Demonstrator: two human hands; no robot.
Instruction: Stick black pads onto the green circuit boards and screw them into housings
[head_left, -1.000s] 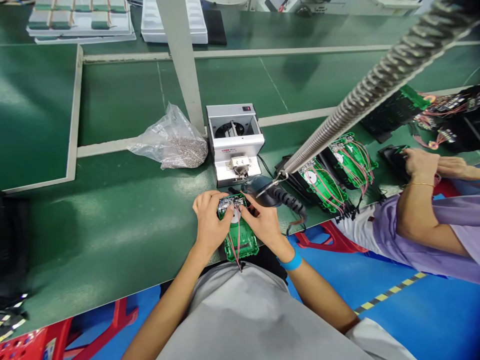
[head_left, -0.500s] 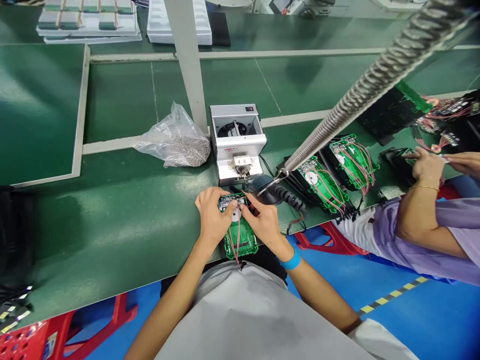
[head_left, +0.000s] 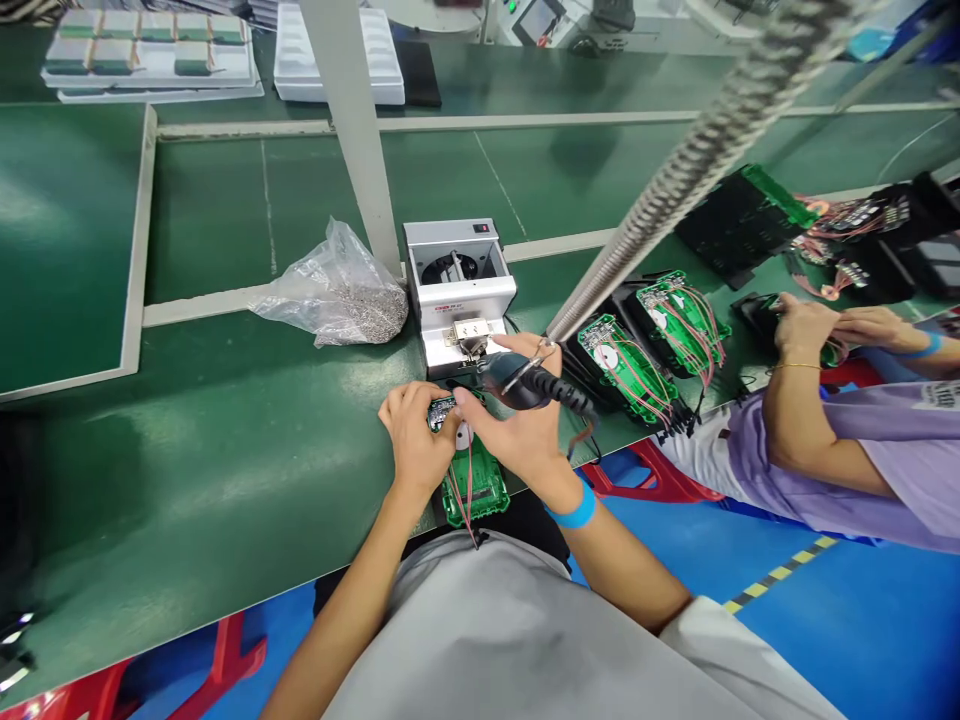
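A green plastic casing [head_left: 478, 488] with a small circuit board [head_left: 439, 412] at its far end and red wires lies at the table edge before me. My left hand [head_left: 417, 440] grips the casing's far left side, its thumb on the board. My right hand [head_left: 529, 430] is spread, thumb stretched to the board and fingers extended behind the hanging electric screwdriver [head_left: 504, 380]. The screwdriver partly hides those fingers, and whether they touch it I cannot tell. Just beyond stands a grey screw feeder [head_left: 459, 295].
A clear plastic bag of screws [head_left: 367, 312] lies left of the feeder. A coiled spring [head_left: 660, 200] holds the screwdriver from above. Wired green casings [head_left: 626, 370] lie to the right, near a co-worker's hands [head_left: 810, 325]. A post [head_left: 352, 140] rises behind the bag.
My right hand has left its pinch at the board; its fingers have opened and reached forward to the screwdriver. My left hand stays on the casing. The view has shifted slightly.
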